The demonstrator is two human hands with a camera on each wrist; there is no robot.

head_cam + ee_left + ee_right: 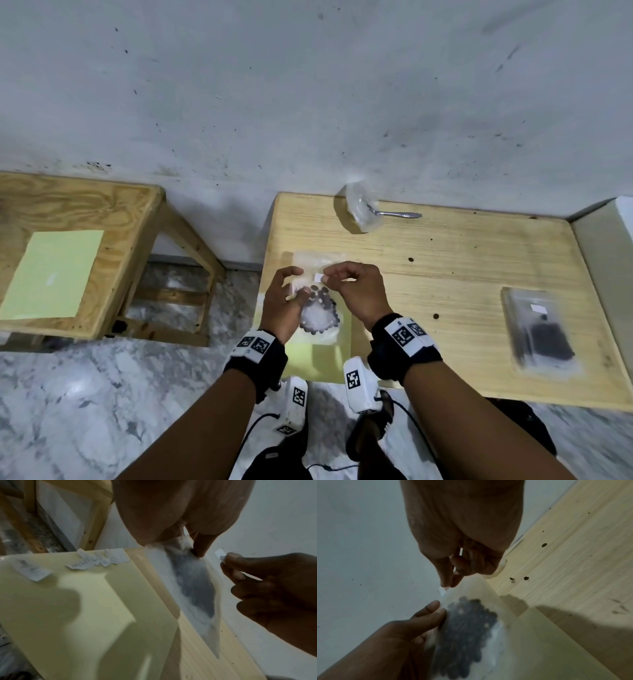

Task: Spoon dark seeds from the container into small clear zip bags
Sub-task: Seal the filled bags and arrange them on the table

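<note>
clear zip bag: dark seeds | slip: white | table: pale wood grain, dark specks | sheet: pale yellow | spoon: silver | wrist bands: black, black-and-white square markers

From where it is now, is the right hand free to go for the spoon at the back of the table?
Probably not right away. The right hand is pinching a small white label over the seed bag. The path to the spoon looks bare, so it could likely get there after letting the label go.
</note>
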